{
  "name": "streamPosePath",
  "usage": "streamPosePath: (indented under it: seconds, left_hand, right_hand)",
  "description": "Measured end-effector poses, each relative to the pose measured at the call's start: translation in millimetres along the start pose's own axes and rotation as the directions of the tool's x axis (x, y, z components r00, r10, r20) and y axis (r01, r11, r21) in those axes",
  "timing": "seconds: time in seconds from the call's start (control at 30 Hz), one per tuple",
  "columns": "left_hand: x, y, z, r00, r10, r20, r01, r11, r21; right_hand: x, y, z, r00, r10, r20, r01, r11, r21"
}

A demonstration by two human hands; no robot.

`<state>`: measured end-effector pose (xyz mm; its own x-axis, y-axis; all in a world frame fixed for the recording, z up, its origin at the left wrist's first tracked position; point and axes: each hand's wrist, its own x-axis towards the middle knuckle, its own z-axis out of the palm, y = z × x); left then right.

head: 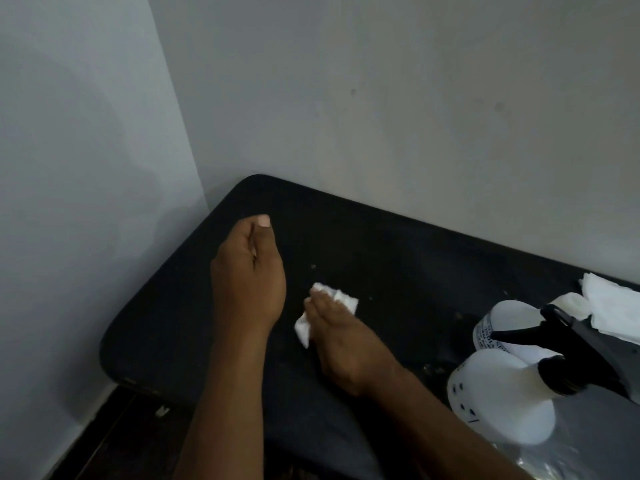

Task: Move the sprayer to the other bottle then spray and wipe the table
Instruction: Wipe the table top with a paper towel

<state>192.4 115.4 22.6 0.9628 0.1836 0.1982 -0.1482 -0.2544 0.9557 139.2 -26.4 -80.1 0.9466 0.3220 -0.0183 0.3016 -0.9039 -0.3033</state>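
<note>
My right hand (341, 344) lies flat on the black table (398, 258), pressing a crumpled white tissue (332, 299) onto its middle. My left hand (247, 271) hovers just left of it, fingers curled loosely with the thumb up, holding nothing. At the right front stands a white bottle (502, 400) with the black sprayer (575, 344) screwed on. Behind it stands a second white bottle (502, 323) with a printed label, without a sprayer.
A stack of white tissues (613, 306) lies at the table's far right. Grey walls close off the left and back of the table. Dark floor (114, 441) shows below the rounded front-left corner. Something shiny and crinkled (540, 465) lies at the bottom right.
</note>
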Motion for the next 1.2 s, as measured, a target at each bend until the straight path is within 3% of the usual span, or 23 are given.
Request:
streamPosePath:
  seconds: [0.1,0.23,0.3,0.37,0.57,0.7,0.8,0.87,0.93,1.03,1.1,1.17,1.2]
  left_hand:
    - [3,-2,-4,1.000,0.006,-0.009,-0.006,1.000,-0.027]
    - [7,-4,-10,1.000,0.006,-0.005,-0.006,0.997,-0.071]
    - [9,-6,-14,1.000,-0.002,-0.014,0.001,0.996,-0.093]
    - [11,-8,-17,0.999,-0.016,-0.029,0.013,0.993,-0.115]
    - [16,-7,-22,0.997,-0.024,-0.067,0.014,0.989,-0.149]
    - [17,-6,-21,0.998,-0.030,-0.061,0.019,0.985,-0.172]
    - [16,-3,-23,0.998,-0.046,-0.050,0.037,0.984,-0.172]
    - [15,-3,-23,0.997,-0.053,-0.048,0.043,0.982,-0.183]
    - [14,-1,-21,0.997,-0.060,-0.041,0.052,0.981,-0.188]
    - [11,3,-18,0.997,-0.065,-0.030,0.058,0.979,-0.193]
    - [10,3,-15,0.998,-0.061,-0.019,0.056,0.977,-0.206]
    - [10,3,-13,0.999,-0.042,-0.009,0.039,0.980,-0.193]
    - [10,2,-13,0.999,-0.034,-0.001,0.033,0.982,-0.186]
  right_hand:
    - [13,38,-10,0.958,0.268,-0.102,-0.268,0.963,0.011]
    - [39,79,-25,0.789,0.591,-0.167,-0.596,0.803,0.026]
    - [51,89,-31,0.713,0.687,-0.139,-0.686,0.725,0.062]
    - [64,91,-32,0.690,0.711,-0.132,-0.708,0.702,0.077]
    - [84,35,-18,0.865,0.500,-0.035,-0.500,0.866,0.019]
    - [47,-14,-2,0.986,0.168,0.002,-0.167,0.984,0.068]
    - [15,-42,10,0.996,-0.068,0.052,0.064,0.995,0.072]
    - [7,-42,6,0.997,-0.069,0.044,0.064,0.992,0.106]
    - [10,-24,-15,0.993,0.070,-0.091,-0.055,0.986,0.155]
    - [23,19,-58,0.874,0.343,-0.344,-0.345,0.937,0.058]
    - [28,48,-80,0.695,0.484,-0.532,-0.558,0.829,0.026]
    - [29,71,-88,0.554,0.550,-0.625,-0.685,0.728,0.034]
    - [28,80,-87,0.527,0.586,-0.616,-0.716,0.696,0.050]
